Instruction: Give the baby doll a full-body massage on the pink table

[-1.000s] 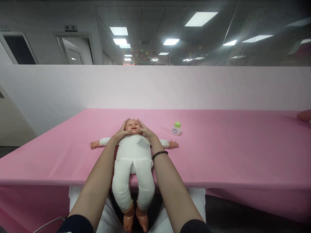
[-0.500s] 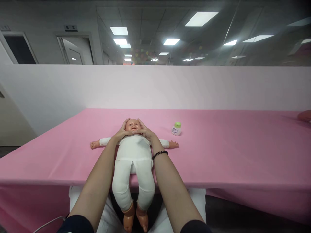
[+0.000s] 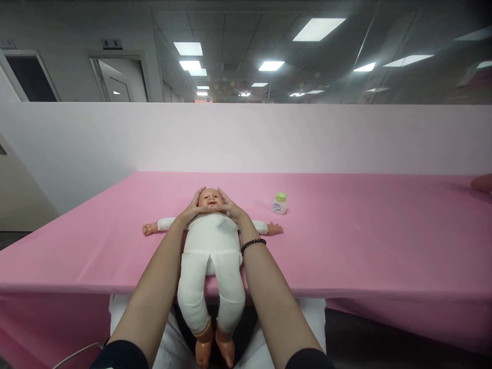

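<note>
A baby doll (image 3: 212, 236) in a white cloth suit lies on its back, arms stretched out to both sides and feet hanging over the table's near edge. My left hand (image 3: 191, 210) cups the left side of its head, fingers along the cheek and temple. On the opposite side, my right hand (image 3: 229, 208) holds the head in the same way. Both thumbs rest on the chin, just below the mouth. To the right of the doll stands a small, clear bottle (image 3: 279, 204) with a green cap, apart from both hands.
A pink cloth (image 3: 365, 230) covers the wide table and hangs down at the front. Behind it runs a low white wall (image 3: 269, 138) with glass above. At the far right edge, part of a skin-toned object (image 3: 482, 183) shows. White fabric (image 3: 313, 320) lies below the table edge.
My thumbs have slid slightly apart along the doll's chin. The doll, the bottle and my arms look the same.
</note>
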A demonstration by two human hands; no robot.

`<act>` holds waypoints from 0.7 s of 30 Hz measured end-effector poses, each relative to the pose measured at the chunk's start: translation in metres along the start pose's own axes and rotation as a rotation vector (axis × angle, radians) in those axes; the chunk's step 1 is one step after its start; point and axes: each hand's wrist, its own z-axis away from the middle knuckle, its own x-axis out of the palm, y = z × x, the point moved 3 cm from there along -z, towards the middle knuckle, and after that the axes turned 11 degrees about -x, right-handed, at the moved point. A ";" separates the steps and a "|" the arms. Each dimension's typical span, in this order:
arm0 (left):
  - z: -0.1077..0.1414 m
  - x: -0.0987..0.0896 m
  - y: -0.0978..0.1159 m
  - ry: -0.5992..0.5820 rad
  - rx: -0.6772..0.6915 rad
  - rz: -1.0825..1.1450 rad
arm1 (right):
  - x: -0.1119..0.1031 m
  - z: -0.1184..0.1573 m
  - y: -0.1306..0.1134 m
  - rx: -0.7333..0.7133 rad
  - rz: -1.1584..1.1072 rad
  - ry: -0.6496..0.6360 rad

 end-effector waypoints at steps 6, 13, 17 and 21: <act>-0.001 -0.001 0.002 0.022 0.038 -0.075 | 0.002 0.003 -0.003 -0.002 0.042 0.026; -0.001 -0.001 0.000 0.012 0.006 -0.031 | 0.004 0.003 -0.006 -0.006 0.065 0.037; -0.001 -0.002 0.000 0.006 -0.001 -0.004 | 0.006 0.002 -0.008 -0.029 0.056 0.040; -0.001 -0.002 0.000 0.004 0.001 0.002 | 0.005 0.002 -0.008 -0.026 0.061 0.038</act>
